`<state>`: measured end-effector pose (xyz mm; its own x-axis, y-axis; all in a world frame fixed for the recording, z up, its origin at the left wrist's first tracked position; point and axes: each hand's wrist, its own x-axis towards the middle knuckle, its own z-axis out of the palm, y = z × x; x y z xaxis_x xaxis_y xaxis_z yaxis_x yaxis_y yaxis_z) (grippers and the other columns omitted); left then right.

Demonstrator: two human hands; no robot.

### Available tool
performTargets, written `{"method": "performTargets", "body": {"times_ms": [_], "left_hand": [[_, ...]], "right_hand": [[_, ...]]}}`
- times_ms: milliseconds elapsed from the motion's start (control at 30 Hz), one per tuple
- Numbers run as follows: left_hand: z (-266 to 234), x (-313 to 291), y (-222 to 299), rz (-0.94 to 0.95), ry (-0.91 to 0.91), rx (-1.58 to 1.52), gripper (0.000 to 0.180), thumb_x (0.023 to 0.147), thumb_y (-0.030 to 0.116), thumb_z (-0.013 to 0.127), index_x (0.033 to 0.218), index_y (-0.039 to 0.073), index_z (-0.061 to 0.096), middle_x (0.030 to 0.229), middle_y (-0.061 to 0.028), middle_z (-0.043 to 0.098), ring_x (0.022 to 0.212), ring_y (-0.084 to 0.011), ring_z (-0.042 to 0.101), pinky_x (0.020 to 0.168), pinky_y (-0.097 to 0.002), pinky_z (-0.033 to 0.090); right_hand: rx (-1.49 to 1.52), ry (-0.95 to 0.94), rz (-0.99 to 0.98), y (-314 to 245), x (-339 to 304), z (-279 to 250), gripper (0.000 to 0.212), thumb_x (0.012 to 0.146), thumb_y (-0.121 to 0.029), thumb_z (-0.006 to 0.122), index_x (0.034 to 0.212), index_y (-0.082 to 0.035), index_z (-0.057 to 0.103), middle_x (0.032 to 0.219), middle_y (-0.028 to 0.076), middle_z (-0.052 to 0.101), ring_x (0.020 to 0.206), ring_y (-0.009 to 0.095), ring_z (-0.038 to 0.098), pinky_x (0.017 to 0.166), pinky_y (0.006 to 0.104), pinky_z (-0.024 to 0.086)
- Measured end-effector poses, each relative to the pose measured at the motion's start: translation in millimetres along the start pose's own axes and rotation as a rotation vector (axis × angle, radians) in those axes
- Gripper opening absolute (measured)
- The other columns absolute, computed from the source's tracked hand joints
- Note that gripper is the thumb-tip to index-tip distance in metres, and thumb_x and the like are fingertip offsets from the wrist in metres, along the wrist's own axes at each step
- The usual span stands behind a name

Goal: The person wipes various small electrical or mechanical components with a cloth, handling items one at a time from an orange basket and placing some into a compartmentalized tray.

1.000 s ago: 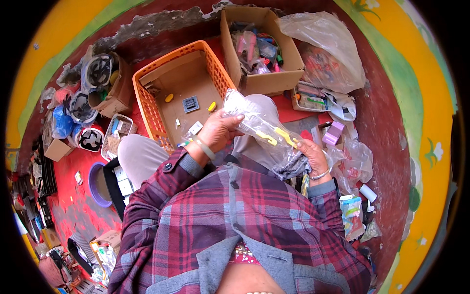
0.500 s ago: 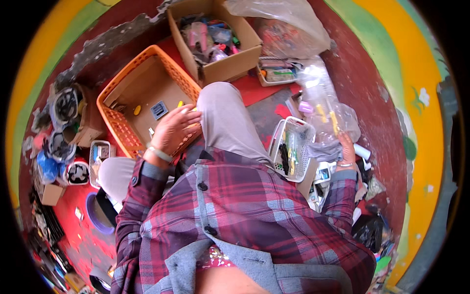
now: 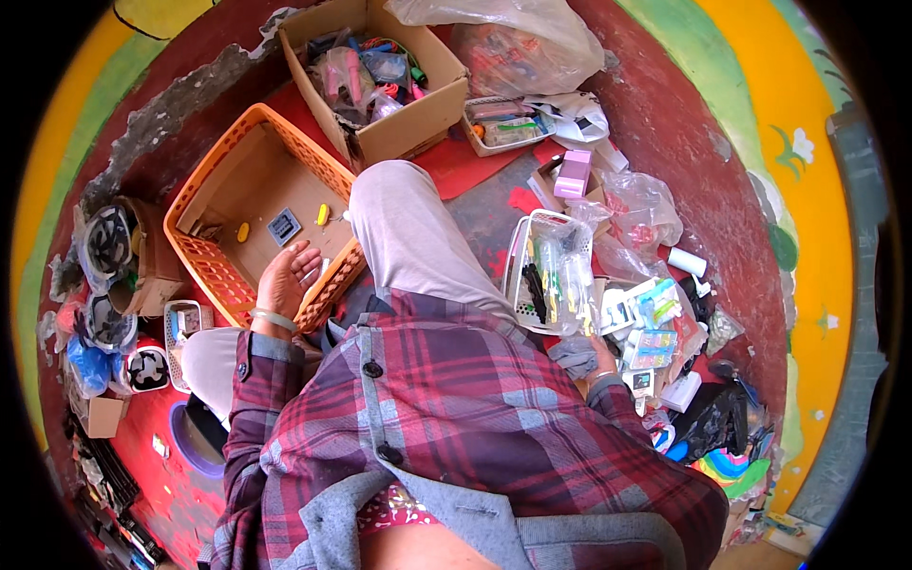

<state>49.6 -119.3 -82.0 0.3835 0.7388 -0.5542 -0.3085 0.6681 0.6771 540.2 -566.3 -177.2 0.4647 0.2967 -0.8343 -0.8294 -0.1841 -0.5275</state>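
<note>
1. Clear plastic bag (image 3: pixel 576 285) lies across a white basket (image 3: pixel 554 217) right of centre in the frame, in the head camera's view, its lower end reaching a person's right hand (image 3: pixel 601 359).
2. Fingers of the right hand, partly hidden, grasp that lower end, while a grey cloth (image 3: pixel 573 355) sits bunched against the hand, just below the basket's near edge.
3. At left of centre, the left hand (image 3: pixel 287 278) is raised by the near right side of an orange basket (image 3: pixel 304 144), its fingers released and loosely bent, with a pale bangle (image 3: pixel 274 318) at the wrist.
4. Inside the orange basket, a blue-grey square piece (image 3: pixel 283 226) lies between two small yellow pieces (image 3: pixel 323 215) on brown cardboard (image 3: pixel 249 180).
5. Across the top of the frame stand a cardboard box (image 3: pixel 408 123) of mixed plastic goods and a large clear sack (image 3: pixel 527 57), with a shallow white tray (image 3: pixel 508 147) below the sack.
6. At right, a lilac box (image 3: pixel 573 174) stands above the white basket; a white bottle (image 3: pixel 687 260) and blue-and-white packets (image 3: pixel 654 349) lie farther down.
7. Grey-trousered knee (image 3: pixel 408 218) fills the space between the two baskets; a purple basin (image 3: pixel 179 427) rests on the red floor (image 3: pixel 133 456) at lower left.
</note>
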Motion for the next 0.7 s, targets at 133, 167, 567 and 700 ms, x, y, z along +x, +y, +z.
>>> {"method": "performTargets", "body": {"times_ms": [133, 167, 567, 700], "left_hand": [[-20, 6, -4, 0.015, 0.071, -0.035, 0.039, 0.095, 0.027, 0.048, 0.123, 0.000, 0.047, 0.109, -0.0133, 0.061, 0.101, -0.0228, 0.059, 0.088, -0.0331, 0.048], [-27, 5, 3, 0.028, 0.118, -0.044, 0.039, 0.095, 0.027, 0.048, 0.123, -0.001, 0.047, 0.107, -0.0134, 0.061, 0.100, -0.0229, 0.060, 0.088, -0.0331, 0.049], [-130, -1, 75, 0.446, 0.527, -0.618, 0.025, 0.089, 0.015, 0.053, 0.109, 0.000, 0.055, 0.104, -0.0140, 0.062, 0.094, -0.0269, 0.060, 0.082, -0.0359, 0.049], [-104, 6, 67, 0.421, 0.634, -0.471, 0.030, 0.089, 0.019, 0.055, 0.113, 0.001, 0.055, 0.102, -0.0129, 0.064, 0.091, -0.0231, 0.061, 0.080, -0.0332, 0.049]], "right_hand": [[-0.566, 0.098, 0.083, -17, 0, 25, 0.042, 0.089, -0.033, 0.058, 0.118, -0.003, 0.057, 0.107, 0.015, 0.065, 0.097, 0.030, 0.062, 0.087, 0.0426, 0.048], [-0.835, 0.115, 0.088, -30, 6, 29, 0.045, 0.089, -0.034, 0.057, 0.120, -0.002, 0.055, 0.109, 0.017, 0.064, 0.098, 0.031, 0.061, 0.089, 0.0417, 0.048], [-0.458, -0.951, -0.784, -176, -154, 352, 0.031, 0.097, -0.034, 0.049, 0.103, -0.004, 0.056, 0.064, -0.002, 0.048, 0.053, 0.008, 0.045, 0.057, 0.0210, 0.044], [0.024, -1.442, -0.366, -108, -158, 497, 0.033, 0.095, -0.036, 0.050, 0.104, -0.005, 0.058, 0.068, 0.002, 0.054, 0.060, 0.012, 0.052, 0.063, 0.0261, 0.048]]}}
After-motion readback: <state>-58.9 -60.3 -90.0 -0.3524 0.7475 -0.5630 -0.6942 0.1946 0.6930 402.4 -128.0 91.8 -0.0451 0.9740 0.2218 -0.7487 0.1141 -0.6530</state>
